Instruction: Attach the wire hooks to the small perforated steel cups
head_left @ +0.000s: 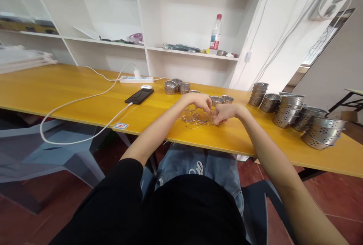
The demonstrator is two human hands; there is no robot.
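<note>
Two hands pinching wire loops, one phone, one bottle

A loose, flattened tangle of thin, shiny, silvery metal wire, bent into many overlapping loops and curves, lies on the yellow, smooth-topped table, near its front edge. The heap spreads low and sideways, with open gaps through which the yellow surface shows, and slender curved strands stick out on the side toward the front edge; whether it is one length or many separate pieces cannot be told. Its right end meets the pinched fingertips of the bare right hand, while the bare left hand bends over its far side, partly hiding the wire.
</note>
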